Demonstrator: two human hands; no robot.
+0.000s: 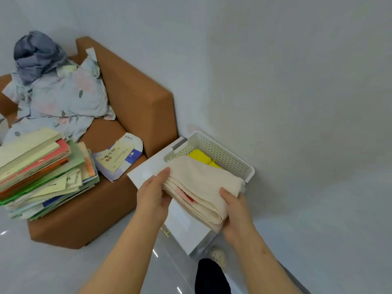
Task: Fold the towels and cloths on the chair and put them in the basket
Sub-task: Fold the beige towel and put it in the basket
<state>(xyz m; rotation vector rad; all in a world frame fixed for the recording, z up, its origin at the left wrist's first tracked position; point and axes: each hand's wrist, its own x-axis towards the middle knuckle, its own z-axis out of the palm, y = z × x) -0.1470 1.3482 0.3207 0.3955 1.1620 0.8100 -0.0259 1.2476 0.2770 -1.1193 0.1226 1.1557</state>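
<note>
Pale grey walls meet in a corner where a brown chair (135, 98) stands. At its far left a crumpled grey cloth (36, 54) sits on top of a floral cloth (67, 92). Both are heaped loose against the backrest, so they look not yet folded. In front of them, a slanting stack of books (42, 172) and a paper booklet (118, 158) fill most of the seat, which may be why the folding happens in the air and not on the cushion.

Just right of the chair, the left hand (152, 196) grips one end of a folded cream towel (203, 187), thumb on top and fingers curled beneath. The towel is held level over a low white bench (186, 228), its far edge overlapping the rim of the white basket (222, 153), where a yellow cloth (199, 155) already lies. The right hand (235, 211) clasps the towel's thick folded edge. Holding both ends probably keeps the layers from slipping apart on the way into the basket.
</note>
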